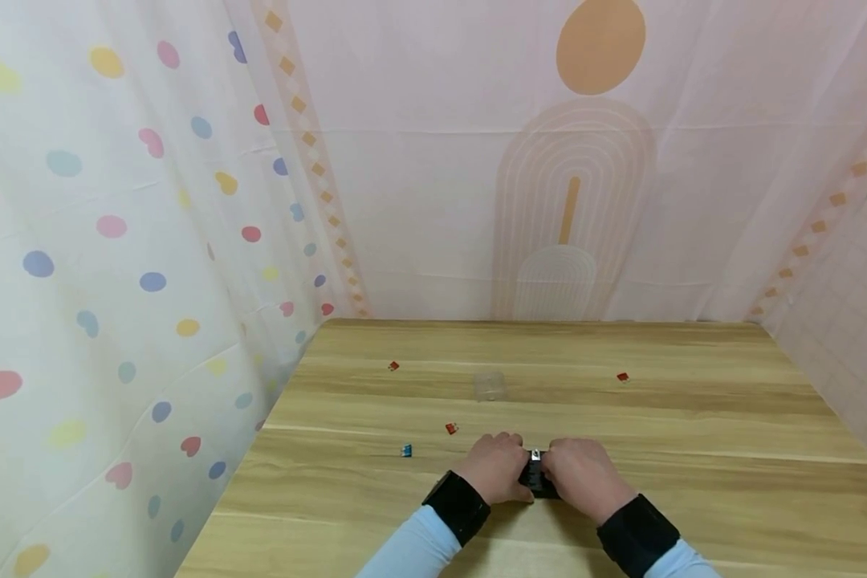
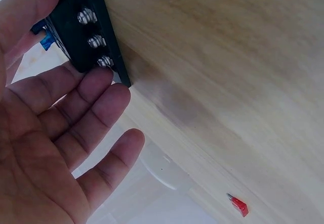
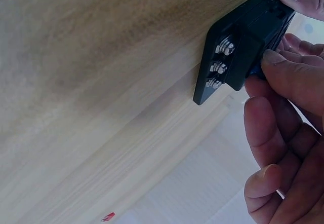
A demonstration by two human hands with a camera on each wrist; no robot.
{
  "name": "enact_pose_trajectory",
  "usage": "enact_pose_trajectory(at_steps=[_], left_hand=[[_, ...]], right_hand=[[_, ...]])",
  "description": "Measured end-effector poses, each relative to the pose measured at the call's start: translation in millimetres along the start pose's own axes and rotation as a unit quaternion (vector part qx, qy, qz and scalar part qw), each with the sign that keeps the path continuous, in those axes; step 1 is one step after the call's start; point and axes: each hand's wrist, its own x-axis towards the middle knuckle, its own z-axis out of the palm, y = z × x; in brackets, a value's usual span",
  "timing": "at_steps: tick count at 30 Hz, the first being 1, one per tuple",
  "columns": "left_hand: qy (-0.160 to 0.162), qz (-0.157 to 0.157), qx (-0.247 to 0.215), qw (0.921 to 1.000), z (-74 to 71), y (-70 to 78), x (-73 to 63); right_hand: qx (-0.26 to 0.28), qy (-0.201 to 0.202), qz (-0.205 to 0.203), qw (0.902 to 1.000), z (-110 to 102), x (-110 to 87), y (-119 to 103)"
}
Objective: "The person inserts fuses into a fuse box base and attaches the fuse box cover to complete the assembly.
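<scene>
A black fuse block (image 1: 538, 480) with a row of metal screw terminals sits on the wooden table. My left hand (image 1: 494, 469) grips it from the left, thumb on one side and fingertips along its edge by the screws (image 2: 96, 41). On the other side, my right hand (image 1: 585, 477) pinches a small blue blade fuse at the block, thumb against curled fingers. That blue fuse (image 2: 47, 40) shows at the block's upper face in the left wrist view; fingers mostly cover it in the right wrist view. How deep it sits in a slot, I cannot tell.
Red blade fuses lie at back left (image 1: 393, 366), at back right (image 1: 624, 377) and nearer the hands (image 1: 451, 429). Another blue fuse (image 1: 407, 451) lies left of the left hand. A clear plastic cover (image 1: 490, 386) rests beyond the hands. Patterned curtains (image 1: 433, 201) hang around the table.
</scene>
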Motion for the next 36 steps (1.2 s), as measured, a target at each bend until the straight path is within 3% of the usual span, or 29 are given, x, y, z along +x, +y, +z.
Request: enact_pose_trajectory(at_steps=[11,24,36], left_hand=[[0.005,-0.007,-0.001,1.0,2.7,-2.4,1.0],[0.007,-0.006,0.021,0.9997,2.8,-2.0,1.7],[0.005,-0.01,0.028,0.9996,4.1,-2.0,2.1]], right_hand=[[0.015,-0.003,0.024,0.9996,0.6,-1.6,-0.1],[0.033,-0.007,0.021,0.9992,-1.7,-2.1,3.4],[0.065,-0.039,0.044,0.9962,-4.2,-1.5,5.9]])
